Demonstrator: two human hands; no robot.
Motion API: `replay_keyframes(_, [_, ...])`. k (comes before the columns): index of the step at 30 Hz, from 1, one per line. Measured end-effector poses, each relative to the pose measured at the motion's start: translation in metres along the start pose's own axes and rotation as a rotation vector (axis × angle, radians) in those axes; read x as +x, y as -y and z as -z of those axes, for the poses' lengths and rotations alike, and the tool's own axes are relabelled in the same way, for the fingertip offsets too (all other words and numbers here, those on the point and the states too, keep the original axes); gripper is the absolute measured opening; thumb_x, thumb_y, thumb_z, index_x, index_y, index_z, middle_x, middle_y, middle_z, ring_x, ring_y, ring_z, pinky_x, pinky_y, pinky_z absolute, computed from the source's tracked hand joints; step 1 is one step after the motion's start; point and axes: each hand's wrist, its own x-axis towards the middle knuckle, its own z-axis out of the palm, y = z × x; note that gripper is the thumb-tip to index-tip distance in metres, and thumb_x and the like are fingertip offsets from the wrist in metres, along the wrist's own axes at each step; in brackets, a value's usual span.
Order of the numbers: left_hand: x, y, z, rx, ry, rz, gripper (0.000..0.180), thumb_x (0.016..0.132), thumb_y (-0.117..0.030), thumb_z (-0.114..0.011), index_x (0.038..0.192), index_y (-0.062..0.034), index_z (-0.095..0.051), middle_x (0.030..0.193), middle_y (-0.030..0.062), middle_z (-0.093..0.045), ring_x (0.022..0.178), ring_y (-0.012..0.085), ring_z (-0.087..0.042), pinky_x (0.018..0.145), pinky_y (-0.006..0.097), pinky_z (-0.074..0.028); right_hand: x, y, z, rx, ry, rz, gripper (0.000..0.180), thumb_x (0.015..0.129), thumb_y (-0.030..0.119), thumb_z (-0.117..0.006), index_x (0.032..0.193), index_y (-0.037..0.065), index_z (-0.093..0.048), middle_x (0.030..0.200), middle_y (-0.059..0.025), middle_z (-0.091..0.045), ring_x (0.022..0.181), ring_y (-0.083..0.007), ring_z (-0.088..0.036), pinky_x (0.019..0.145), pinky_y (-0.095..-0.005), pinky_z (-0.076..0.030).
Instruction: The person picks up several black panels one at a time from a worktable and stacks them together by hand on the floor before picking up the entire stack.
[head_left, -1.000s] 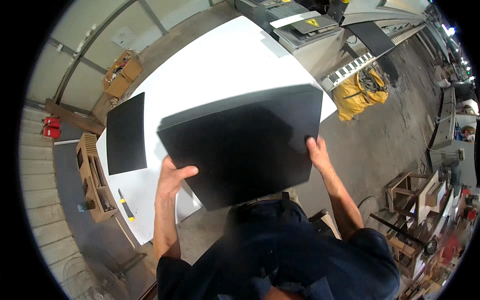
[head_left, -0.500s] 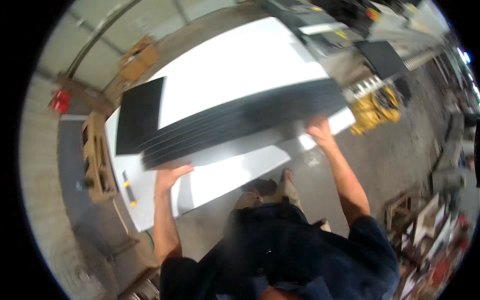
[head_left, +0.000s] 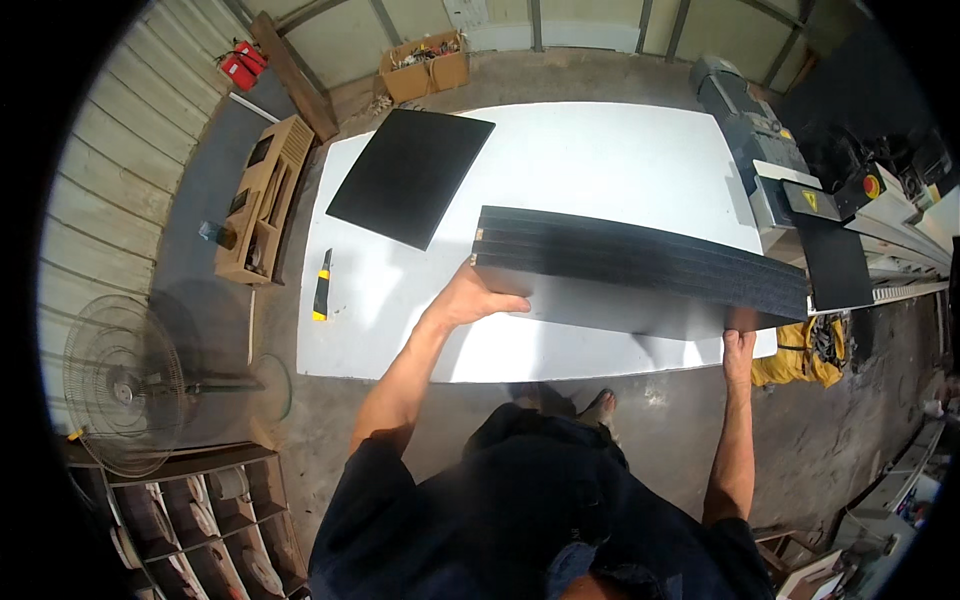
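Workshop concrete surrounds the white table point(head_left: 560, 160), my landmark. Over its near edge I hold a stack of black sheets point(head_left: 640, 262) edge-on, my left hand point(head_left: 470, 298) closed on its left end and my right hand point(head_left: 740, 345) gripping under its right end. On the table's far left corner lies a single black sheet point(head_left: 410, 175); a yellow-black utility knife point(head_left: 321, 285) rests along its left edge.

Right hand point(head_left: 740, 340) fingers hidden under the stack of black sheets point(head_left: 640, 262). Left hand point(head_left: 470, 297) fingertips hidden too. Shelf point(head_left: 190, 520) contents too dim to identify.
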Motion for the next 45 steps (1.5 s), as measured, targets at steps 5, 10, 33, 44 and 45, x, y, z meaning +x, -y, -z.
replay_keyframes(5, [-0.011,0.009,0.003,0.062,-0.009,-0.027,0.075,0.069,-0.014,-0.084,0.133,-0.0043,-0.047,0.125,0.0136,-0.055,0.115,0.0238,-0.054,0.100,0.038,-0.043,-0.008,0.014,0.007,0.036,0.010,-0.009,0.065,0.091,0.057,-0.054,0.115,-0.003,-0.053,0.101,-0.0074,-0.054,0.092,-0.0180,-0.049,0.085,-0.0314,-0.041])
replay_keyframes(10, [-0.019,0.008,0.002,-0.028,-0.182,-0.422,0.098,0.074,-0.017,-0.081,0.150,-0.0011,-0.021,0.147,0.0175,-0.035,0.130,0.0295,-0.044,0.108,0.041,-0.037,-0.011,0.077,0.015,0.195,-0.221,0.026,0.046,0.097,0.024,-0.043,0.132,-0.006,-0.047,0.127,-0.0172,-0.052,0.117,-0.0249,-0.050,0.102,-0.0358,-0.038])
replay_keyframes(33, [-0.026,-0.030,-0.019,-0.204,-0.346,-0.446,0.071,0.087,-0.015,-0.069,0.146,0.0012,-0.033,0.129,0.0110,-0.052,0.110,0.0188,-0.054,0.094,0.031,-0.044,0.009,0.165,0.021,0.464,-0.412,-0.023,0.026,0.092,0.013,-0.065,0.115,0.001,-0.063,0.102,-0.0001,-0.063,0.093,-0.0073,-0.056,0.083,-0.0236,-0.046])
replay_keyframes(44, [-0.027,-0.029,-0.014,-0.258,-0.292,-0.447,0.084,0.083,-0.024,-0.077,0.145,0.0041,-0.029,0.136,0.0156,-0.047,0.124,0.0236,-0.048,0.105,0.037,-0.039,0.015,0.156,0.026,0.372,-0.325,-0.068,0.031,0.098,0.026,-0.059,0.121,0.006,-0.059,0.081,0.0105,-0.044,0.072,-0.0003,-0.041,0.065,-0.0186,-0.036])
replay_keyframes(45, [-0.027,-0.028,-0.013,-0.262,-0.283,-0.459,0.084,0.082,-0.024,-0.078,0.145,0.0041,-0.029,0.137,0.0156,-0.047,0.124,0.0238,-0.048,0.105,0.037,-0.038,0.016,0.156,0.025,0.385,-0.308,-0.067,0.031,0.098,0.026,-0.059,0.120,0.006,-0.059,0.082,0.0103,-0.045,0.071,-0.0004,-0.041,0.066,-0.0186,-0.036])
